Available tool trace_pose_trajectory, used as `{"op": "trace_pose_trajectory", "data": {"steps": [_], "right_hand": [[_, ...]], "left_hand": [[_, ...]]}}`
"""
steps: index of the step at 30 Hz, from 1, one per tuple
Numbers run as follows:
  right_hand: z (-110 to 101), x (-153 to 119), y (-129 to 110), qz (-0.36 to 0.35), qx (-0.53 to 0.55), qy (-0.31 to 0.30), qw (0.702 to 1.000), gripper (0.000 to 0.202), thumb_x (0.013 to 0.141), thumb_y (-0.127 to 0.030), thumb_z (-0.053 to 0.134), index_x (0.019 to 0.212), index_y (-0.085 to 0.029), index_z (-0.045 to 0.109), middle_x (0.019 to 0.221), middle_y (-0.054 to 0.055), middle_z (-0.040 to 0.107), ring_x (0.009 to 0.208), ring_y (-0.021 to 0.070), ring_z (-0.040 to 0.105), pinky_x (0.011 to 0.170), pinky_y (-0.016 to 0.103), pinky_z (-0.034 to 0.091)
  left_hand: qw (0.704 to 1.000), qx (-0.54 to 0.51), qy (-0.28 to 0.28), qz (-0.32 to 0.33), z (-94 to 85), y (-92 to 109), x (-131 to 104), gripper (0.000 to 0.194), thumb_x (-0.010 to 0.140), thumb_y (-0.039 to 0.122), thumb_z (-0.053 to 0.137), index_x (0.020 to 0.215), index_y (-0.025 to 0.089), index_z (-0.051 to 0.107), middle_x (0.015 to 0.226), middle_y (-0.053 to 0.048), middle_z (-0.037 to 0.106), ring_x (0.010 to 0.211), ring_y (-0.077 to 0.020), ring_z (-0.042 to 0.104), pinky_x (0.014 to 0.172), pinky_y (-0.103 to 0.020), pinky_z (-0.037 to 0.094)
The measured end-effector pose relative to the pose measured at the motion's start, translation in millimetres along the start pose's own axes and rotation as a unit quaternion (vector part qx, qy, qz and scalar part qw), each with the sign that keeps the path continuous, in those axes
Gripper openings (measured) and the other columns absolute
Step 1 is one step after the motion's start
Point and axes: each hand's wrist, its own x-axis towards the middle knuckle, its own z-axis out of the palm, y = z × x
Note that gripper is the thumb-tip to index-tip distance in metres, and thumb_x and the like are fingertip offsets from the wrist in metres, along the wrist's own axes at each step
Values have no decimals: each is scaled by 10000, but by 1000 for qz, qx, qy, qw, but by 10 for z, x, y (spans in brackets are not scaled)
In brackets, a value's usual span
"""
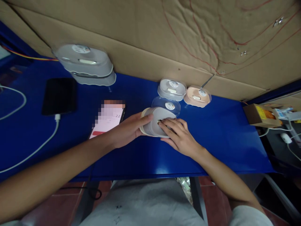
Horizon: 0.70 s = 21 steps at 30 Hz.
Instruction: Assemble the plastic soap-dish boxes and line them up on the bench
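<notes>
My left hand (136,125) grips a pale grey oval plastic box (154,124) by its side, thumb on top, above the blue table. A cream-coloured rim shows at the box's left end. My right hand (180,135) lies over the right part of the box. Its fingers are bent together at a small dark spot on the flat face, and what they pinch there, if anything, is too small to make out. Just behind the box is a clear oval lid (158,102) with a round white label.
Behind stand a grey lidded box (164,91) and a peach one (194,99). Stacked grey boxes (94,72) are at back left. A lit phone (109,117) and a dark tablet (58,95) with a white cable lie left. Cardboard (141,40) lines the back; a carton (256,116) stands right.
</notes>
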Motion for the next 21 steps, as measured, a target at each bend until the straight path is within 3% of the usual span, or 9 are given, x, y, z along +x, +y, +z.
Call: {"op": "trace_pose_trajectory", "data": {"steps": [5, 11, 17, 21], "right_hand": [[3, -12, -22, 10, 18, 2, 1000, 535, 1084, -422, 600, 1541, -157, 518, 1381, 171, 703, 1343, 299, 626, 1150, 477, 412], [22, -56, -23, 39, 84, 43, 995, 587, 1054, -387, 637, 1582, -190, 473, 1310, 158, 700, 1251, 305, 665, 1016, 451, 508], [-4, -34, 13, 9, 57, 50, 997, 543, 1030, -312, 639, 1545, -197, 508, 1273, 124, 730, 1187, 278, 698, 1029, 446, 460], [-33, -25, 8, -6, 25, 30, 999, 581, 1057, -310, 615, 1600, -184, 452, 1312, 137, 729, 1237, 287, 681, 1075, 458, 417]], "left_hand": [[1000, 10, 1, -6, -3, -5, -7, 459, 952, 536, 766, 1280, 216, 769, 1255, -118, 801, 1131, -298, 737, 883, -348, 604], [998, -23, 22, -46, 24, 1, 8, 482, 1113, 520, 484, 1431, 213, 675, 1292, -131, 781, 1109, -273, 740, 896, -388, 619], [998, -13, 44, -42, 49, 22, -2, 447, 1120, 469, 478, 1434, 216, 671, 1364, -131, 749, 1114, -264, 736, 828, -341, 627], [998, 2, 44, -32, 56, 30, -6, 445, 1124, 496, 453, 1403, 246, 692, 1372, -99, 749, 1189, -258, 715, 857, -307, 611]]}}
